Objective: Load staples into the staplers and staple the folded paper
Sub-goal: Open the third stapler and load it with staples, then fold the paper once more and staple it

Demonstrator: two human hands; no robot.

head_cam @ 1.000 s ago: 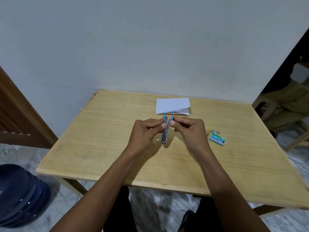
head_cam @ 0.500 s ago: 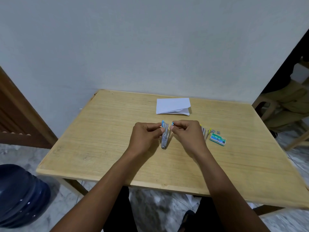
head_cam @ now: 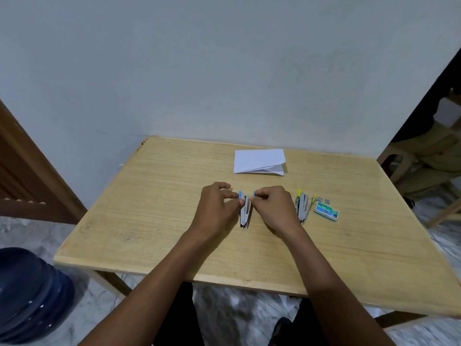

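Just below centre of the frame, on the wooden table [head_cam: 149, 208]: blue-tipped stapler [head_cam: 245, 211], spread open in a narrow V, hinge end toward the bottom edge, blue tips toward the wall.

Left hand [head_cam: 217, 206]: fingers curled, pinches the left blue tip. Right hand [head_cam: 272, 208]: fingers curled too, pinches the right blue tip. Holds nothing else in either hand.

Right of the right hand, apart from it: yellow-tipped stapler [head_cam: 303, 207], also lying open on the table. Just beside that, further right: green staple box [head_cam: 326, 212], with a few loose staple strips [head_cam: 324, 201] just above it.

Above the hands, toward the far edge of the table: folded paper [head_cam: 259, 161], white, lying flat, well apart from both staplers.

Lower left corner: dark blue water jug [head_cam: 30, 295] on the floor.
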